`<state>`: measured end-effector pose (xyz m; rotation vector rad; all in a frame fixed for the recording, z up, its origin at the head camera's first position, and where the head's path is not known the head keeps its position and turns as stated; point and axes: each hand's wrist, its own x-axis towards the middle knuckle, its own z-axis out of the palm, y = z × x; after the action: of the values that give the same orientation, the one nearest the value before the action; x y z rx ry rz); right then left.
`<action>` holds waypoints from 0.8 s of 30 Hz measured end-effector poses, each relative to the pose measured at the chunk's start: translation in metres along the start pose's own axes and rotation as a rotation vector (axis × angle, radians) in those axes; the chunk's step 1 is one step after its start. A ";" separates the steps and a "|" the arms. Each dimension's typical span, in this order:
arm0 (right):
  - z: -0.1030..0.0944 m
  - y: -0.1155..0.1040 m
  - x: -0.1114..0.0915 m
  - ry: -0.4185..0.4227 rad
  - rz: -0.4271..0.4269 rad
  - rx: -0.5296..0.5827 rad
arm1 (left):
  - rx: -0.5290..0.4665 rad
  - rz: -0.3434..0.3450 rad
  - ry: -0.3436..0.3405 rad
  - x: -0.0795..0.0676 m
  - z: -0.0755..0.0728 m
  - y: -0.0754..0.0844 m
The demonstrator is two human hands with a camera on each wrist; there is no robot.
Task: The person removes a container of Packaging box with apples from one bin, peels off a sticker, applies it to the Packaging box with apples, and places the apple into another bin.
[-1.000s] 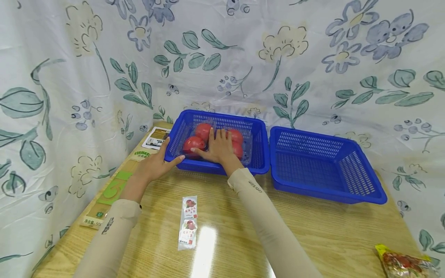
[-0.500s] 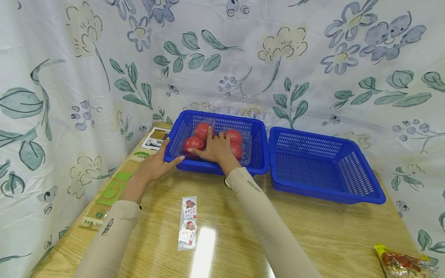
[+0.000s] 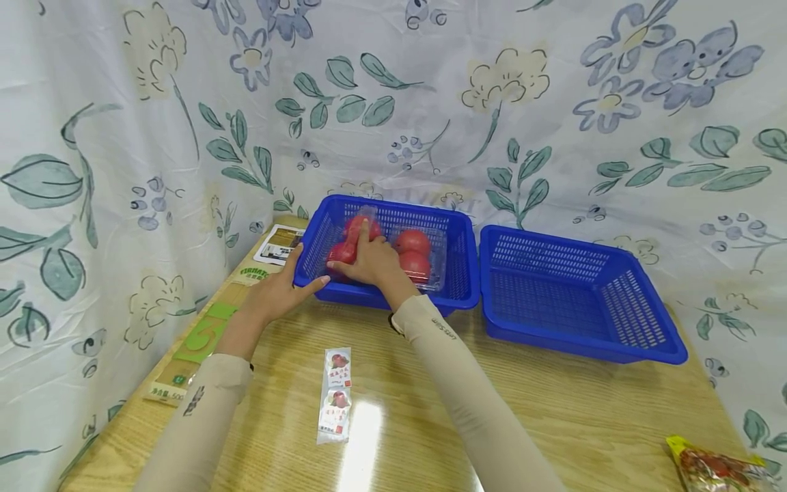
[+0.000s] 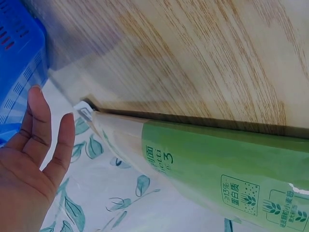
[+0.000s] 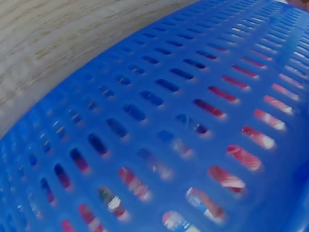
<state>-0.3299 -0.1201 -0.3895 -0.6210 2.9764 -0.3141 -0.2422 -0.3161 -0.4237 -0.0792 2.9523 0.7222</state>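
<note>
My right hand (image 3: 371, 260) is inside the left blue basket (image 3: 363, 295), gripping a clear plastic box of red tomatoes (image 3: 341, 254) by its near and right side. The box tilts, and its clear edge (image 3: 367, 212) stands up at the back. A second clear box of tomatoes (image 3: 415, 266) lies to the right of the hand. My left hand (image 3: 273, 294) rests at the basket's front left corner, fingers extended along the outside and thumb at the front rim. In the right wrist view the slotted basket wall (image 5: 159, 87) fills most of the picture, red showing through, and the right hand's grip is hidden.
An empty-looking blue basket (image 3: 547, 301) stands close on the right. A green noodle packet (image 4: 207, 164) lies along the left table edge. Two printed labels (image 3: 335, 396) lie on the wooden table (image 3: 277, 424). A yellow-red bag (image 3: 719, 468) is at the front right. Floral cloth (image 3: 430, 102) hangs behind.
My right hand has shifted left off the right box onto the left box of tomatoes, which has tilted up. The left hand has stayed at the basket corner.
</note>
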 end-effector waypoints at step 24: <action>0.015 0.006 -0.001 0.009 0.130 0.582 | -0.005 -0.002 0.007 -0.001 0.001 0.002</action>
<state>-0.3295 -0.1169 -0.4051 -0.3513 2.6992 -1.1091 -0.2409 -0.3137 -0.4234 -0.0853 2.9569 0.7311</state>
